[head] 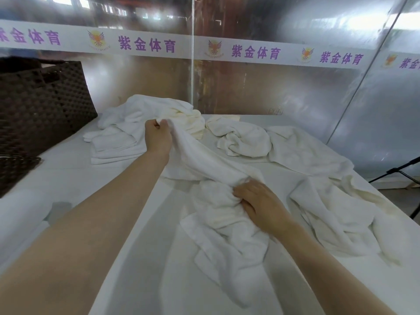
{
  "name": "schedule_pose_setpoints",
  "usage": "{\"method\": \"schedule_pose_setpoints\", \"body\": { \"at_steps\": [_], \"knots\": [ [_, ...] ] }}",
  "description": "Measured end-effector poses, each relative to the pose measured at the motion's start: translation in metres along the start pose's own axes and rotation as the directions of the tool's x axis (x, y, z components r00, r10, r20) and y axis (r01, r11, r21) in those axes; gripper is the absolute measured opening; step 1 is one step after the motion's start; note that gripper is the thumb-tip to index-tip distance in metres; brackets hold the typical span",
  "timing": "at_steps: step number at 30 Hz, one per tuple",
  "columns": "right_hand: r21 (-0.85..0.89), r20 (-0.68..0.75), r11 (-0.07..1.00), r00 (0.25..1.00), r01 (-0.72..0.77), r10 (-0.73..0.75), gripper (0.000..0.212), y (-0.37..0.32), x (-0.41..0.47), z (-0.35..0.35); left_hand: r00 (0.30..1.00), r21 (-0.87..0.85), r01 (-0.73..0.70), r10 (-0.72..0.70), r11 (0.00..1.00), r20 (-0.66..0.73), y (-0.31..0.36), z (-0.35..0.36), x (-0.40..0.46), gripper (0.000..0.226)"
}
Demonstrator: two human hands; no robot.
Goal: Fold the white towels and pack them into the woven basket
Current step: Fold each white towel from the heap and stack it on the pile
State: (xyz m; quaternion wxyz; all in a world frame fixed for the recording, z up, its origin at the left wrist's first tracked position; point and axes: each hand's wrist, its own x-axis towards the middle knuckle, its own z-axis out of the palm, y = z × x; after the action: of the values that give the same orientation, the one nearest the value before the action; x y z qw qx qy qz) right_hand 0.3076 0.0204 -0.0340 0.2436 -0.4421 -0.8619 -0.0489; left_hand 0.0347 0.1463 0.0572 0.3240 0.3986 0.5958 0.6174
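Head view: both hands [158, 137] [259, 202] grip white towel [204, 160], left outstretched.

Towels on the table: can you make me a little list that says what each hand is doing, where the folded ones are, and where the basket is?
left hand: holds up one end of a white towel
right hand: grips the bunched middle of the same towel
folded towels: stacked at the table's far left, beside the basket
woven basket: dark brown, at the far left
loose towels: crumpled on the right
table: white
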Motion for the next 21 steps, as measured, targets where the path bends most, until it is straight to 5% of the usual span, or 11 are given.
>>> {"method": "schedule_pose_setpoints", "body": {
  "at_steps": [3,6,8,12,18,21],
  "knots": [
    [-0.029,0.130,0.979,0.970,-0.204,0.206,0.039,0.007,0.009,-0.004,0.994,0.114,-0.099,0.092,0.989,0.066,0.001,-0.005,-0.006,0.011],
    [0.047,0.031,0.934,0.935,-0.353,0.352,0.039,0.003,0.010,-0.009,0.969,0.228,-0.207,0.168,0.951,0.179,-0.007,-0.010,-0.017,0.014],
    [0.083,0.036,0.827,0.831,-0.556,0.555,0.042,0.002,0.005,-0.012,0.956,0.242,-0.257,0.209,0.936,0.207,-0.014,-0.013,-0.023,0.015],
    [0.034,0.340,0.566,0.542,-0.824,0.769,0.054,0.005,-0.006,-0.014,0.969,0.070,-0.233,0.226,0.970,0.102,-0.020,-0.027,-0.025,0.013],
    [0.246,0.355,0.525,0.580,-0.815,0.733,0.015,0.010,-0.002,-0.017,0.970,-0.087,-0.216,0.204,0.972,-0.132,-0.009,-0.053,-0.009,0.012],
    [0.638,0.537,0.176,0.597,-0.749,0.596,0.024,0.010,0.005,-0.023,0.967,-0.115,-0.193,0.169,0.974,-0.191,-0.007,-0.068,0.000,0.013]
  ]
}}
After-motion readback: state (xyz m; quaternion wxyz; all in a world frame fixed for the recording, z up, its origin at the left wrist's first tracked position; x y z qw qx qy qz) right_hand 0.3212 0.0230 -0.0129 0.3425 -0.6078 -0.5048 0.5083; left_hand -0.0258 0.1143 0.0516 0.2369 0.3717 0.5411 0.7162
